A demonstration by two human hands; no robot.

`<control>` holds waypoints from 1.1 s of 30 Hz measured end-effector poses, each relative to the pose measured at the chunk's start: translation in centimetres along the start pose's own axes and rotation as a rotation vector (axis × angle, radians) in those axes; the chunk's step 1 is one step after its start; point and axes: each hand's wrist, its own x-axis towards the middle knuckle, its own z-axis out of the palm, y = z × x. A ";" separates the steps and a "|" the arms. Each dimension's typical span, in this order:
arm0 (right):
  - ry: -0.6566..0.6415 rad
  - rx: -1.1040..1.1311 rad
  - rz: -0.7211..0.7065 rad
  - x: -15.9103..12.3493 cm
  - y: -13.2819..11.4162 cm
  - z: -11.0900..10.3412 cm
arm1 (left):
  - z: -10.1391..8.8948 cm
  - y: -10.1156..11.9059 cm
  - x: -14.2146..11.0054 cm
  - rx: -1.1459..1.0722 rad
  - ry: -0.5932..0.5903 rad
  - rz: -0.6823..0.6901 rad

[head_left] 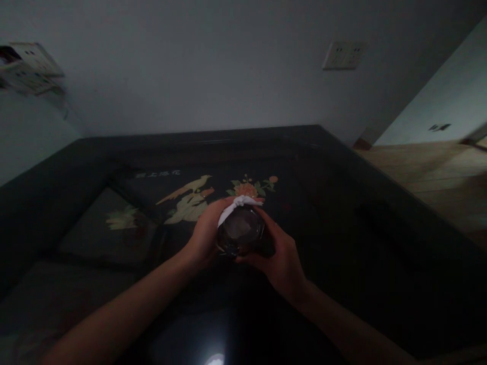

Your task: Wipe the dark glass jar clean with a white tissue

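A clear drinking glass (240, 234) is held above a dark glossy table (380, 228). My left hand (203, 235) wraps round the glass's left side and presses a white cloth (238, 205) over its far rim. My right hand (279, 256) grips the glass from the right and below. Both hands are closed round it.
The table top bears an inlaid picture of a bird (190, 198) and flowers (251, 187). A pale wall with a socket plate (344, 55) stands behind. Wooden floor (437, 172) lies to the right. A blurred white object (26, 68) is at upper left.
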 end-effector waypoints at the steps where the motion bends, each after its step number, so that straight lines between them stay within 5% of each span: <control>1: -0.002 0.041 0.032 0.0 0.0 0.1 | 0.1 -0.2 -0.2 0.040 0.049 0.073; 9: 0.020 0.368 0.201 -0.1 0.3 0.9 | 0.6 -0.8 -1.9 0.432 0.075 0.743; 12: 0.026 0.351 0.175 -0.2 0.5 0.8 | 0.5 -0.9 -1.9 0.464 0.034 0.834; 15: 0.024 0.243 0.142 -0.2 0.5 0.6 | 0.3 -0.7 -1.6 0.369 0.043 0.662; 22: -0.002 0.027 0.041 -0.2 0.0 0.2 | -0.4 0.0 0.4 -0.010 -0.084 -0.031; 29: -0.105 -0.131 -0.061 0.8 1.0 -0.5 | 0.0 -0.7 1.4 -0.566 -0.055 -0.402; 33: -0.072 -0.270 -0.074 1.7 1.8 -1.6 | 0.0 -1.5 1.5 -0.678 -0.063 -0.475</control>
